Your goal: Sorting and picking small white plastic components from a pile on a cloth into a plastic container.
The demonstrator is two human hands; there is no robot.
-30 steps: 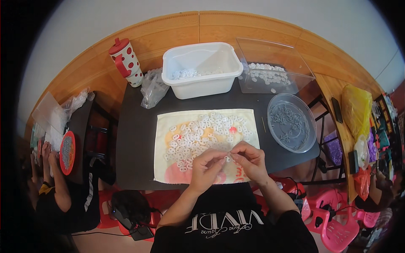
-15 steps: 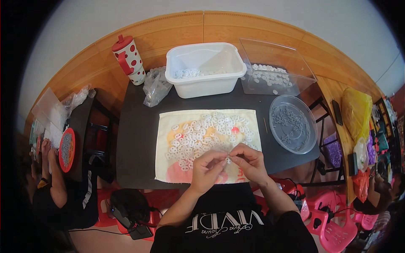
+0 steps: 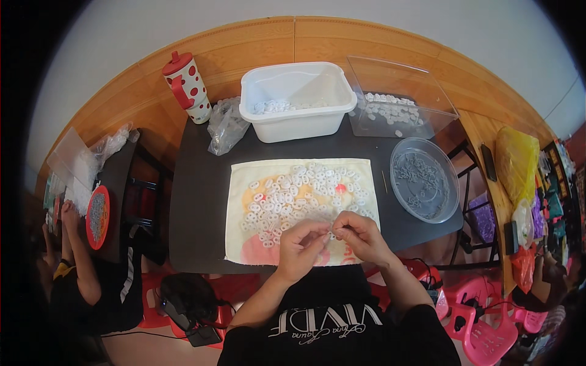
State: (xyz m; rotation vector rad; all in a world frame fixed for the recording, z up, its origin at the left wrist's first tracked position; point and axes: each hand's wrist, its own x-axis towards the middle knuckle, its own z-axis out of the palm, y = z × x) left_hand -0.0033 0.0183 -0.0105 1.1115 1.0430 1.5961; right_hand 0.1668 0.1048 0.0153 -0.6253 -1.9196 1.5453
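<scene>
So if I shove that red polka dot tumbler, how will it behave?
The polka dot tumbler stands tall on a narrow base, so it probably tips rather than slides. Its smooth, rounded body would likely roll once down.

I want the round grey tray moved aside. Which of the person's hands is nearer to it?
Right. The right hand is over the cloth's near edge, just left of the grey tray; the left hand sits beyond it, farther left.

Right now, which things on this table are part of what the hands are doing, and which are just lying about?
In use:
left hand and right hand, pinching a small piece together
white rings
cloth beneath them

Lying about:
white tub
round grey tray
clear box
spotted cup
plastic bag
</scene>
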